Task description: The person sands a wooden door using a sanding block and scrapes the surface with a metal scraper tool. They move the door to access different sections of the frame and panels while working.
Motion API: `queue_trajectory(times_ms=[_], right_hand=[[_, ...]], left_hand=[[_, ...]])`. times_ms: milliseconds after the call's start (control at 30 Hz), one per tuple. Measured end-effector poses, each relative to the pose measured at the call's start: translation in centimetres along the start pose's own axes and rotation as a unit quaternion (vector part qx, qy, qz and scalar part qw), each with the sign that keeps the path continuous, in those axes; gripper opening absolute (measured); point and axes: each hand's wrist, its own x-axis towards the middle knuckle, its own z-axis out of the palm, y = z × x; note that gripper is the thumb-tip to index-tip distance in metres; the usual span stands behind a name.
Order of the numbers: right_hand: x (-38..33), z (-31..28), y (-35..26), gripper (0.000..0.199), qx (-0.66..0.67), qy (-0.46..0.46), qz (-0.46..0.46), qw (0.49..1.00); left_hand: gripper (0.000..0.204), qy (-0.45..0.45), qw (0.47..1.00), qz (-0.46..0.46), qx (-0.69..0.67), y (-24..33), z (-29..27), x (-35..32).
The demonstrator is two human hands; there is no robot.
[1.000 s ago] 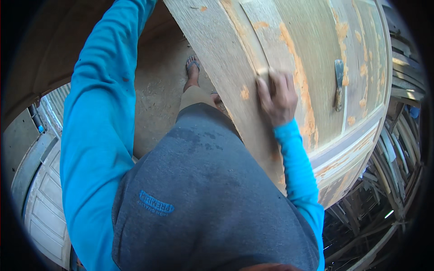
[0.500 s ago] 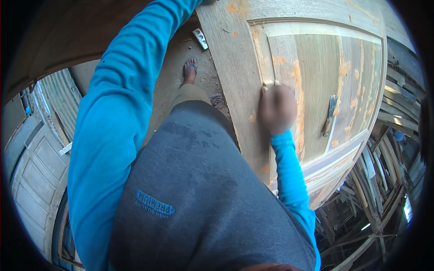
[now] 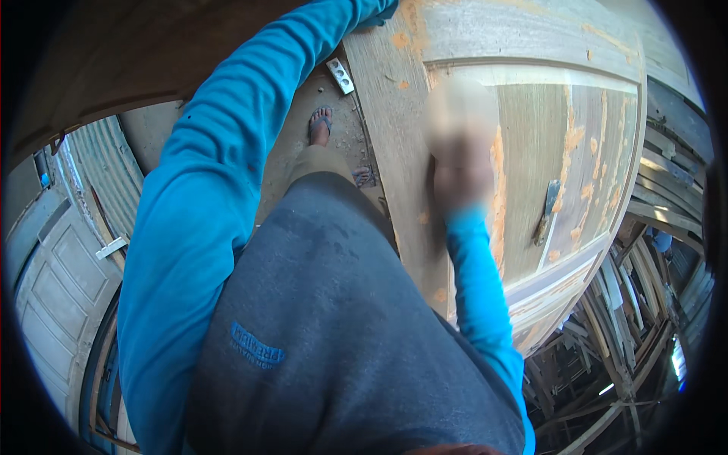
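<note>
A wooden panelled door [image 3: 523, 167], streaked with orange-brown filler, fills the right half of the head view. Over the door's left frame strip and the edge of its inset panel is my right hand [image 3: 462, 171], with a blurred pale patch around its front. Its fingers are too smeared to show whether they hold anything. A putty knife [image 3: 547, 212] with a dark blade and worn handle lies on the panel, to the right of that hand. My left arm [image 3: 220, 144], in a blue sleeve, reaches to the door's far left corner; the hand itself is beyond the upper edge.
On the ground left of the door lies a pale block with round holes [image 3: 340, 76], near my sandalled foot [image 3: 321, 121]. Stacked timber [image 3: 644, 280] crowds the right side. Another panelled door [image 3: 64, 273] and corrugated sheeting [image 3: 106, 167] stand at the left.
My right hand has moved a little farther up along the panel edge. The view has shifted slightly, and the left sleeve's end now shows at the door's corner. The putty knife stays on the panel.
</note>
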Motion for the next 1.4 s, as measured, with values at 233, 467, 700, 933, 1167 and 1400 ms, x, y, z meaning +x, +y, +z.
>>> queue_trajectory(times_ms=[233,467,700,933,1167,1400], right_hand=[[3.5,0.9,-0.3,0.021,0.015,0.000,-0.010,1.000],[6.0,2.3,-1.2,0.024,-0.014,-0.006,0.039,0.999],[1.9,0.6,-0.6,0.018,0.016,0.040,-0.005,0.999],[6.6,2.3,-1.6,0.020,-0.049,0.028,0.002,0.998],[6.7,2.4,-1.8,0.022,-0.068,0.017,0.002,0.998],[1.4,0.0,-0.6,0.021,-0.012,0.011,-0.009,1.000]], left_hand=[[0.062,-0.020,0.998,0.053,0.006,-1.3,1.5,0.9],[0.062,0.021,0.997,0.029,-0.070,-1.1,3.9,1.1],[0.062,0.051,0.997,0.044,-0.037,-2.8,3.4,1.6],[0.058,-0.027,0.997,0.067,-0.026,-1.4,1.3,1.1],[0.056,0.059,0.997,0.053,0.006,-1.2,2.0,0.9],[0.063,0.010,0.999,0.031,0.019,-0.9,1.7,0.6]])
